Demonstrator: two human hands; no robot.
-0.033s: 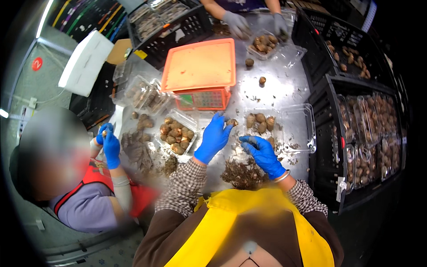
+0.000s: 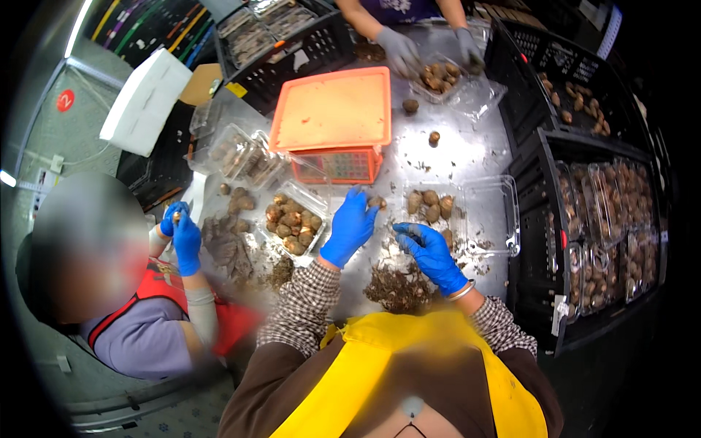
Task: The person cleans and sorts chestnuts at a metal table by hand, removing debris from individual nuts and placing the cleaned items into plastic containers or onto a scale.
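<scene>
My left hand (image 2: 350, 226), in a blue glove, pinches a small brown taro (image 2: 377, 203) between thumb and fingers above the metal table. My right hand (image 2: 432, 257), also blue-gloved, hovers just to the right, its bent fingers apart and the dirty fingertips pointing left; I see nothing in it. Beyond it lies an open clear plastic clamshell box (image 2: 496, 213), with several taros (image 2: 431, 204) in its left half. Below my hands sits a heap of dark root scraps (image 2: 398, 286). To the left of my left hand stands a clear box filled with taros (image 2: 293, 223).
An orange-topped scale (image 2: 332, 109) stands ahead. Black crates (image 2: 544, 241) line the right side; another crate (image 2: 285, 58) stands far left. Gloved co-worker hands work at the left (image 2: 182, 233) and at the far side (image 2: 400, 52). Two loose taros (image 2: 434, 137) lie beyond the box.
The whole view has shifted slightly. The far co-worker's left-side hand has come closer to the taros in the box there. My own hands keep almost the same pose.
</scene>
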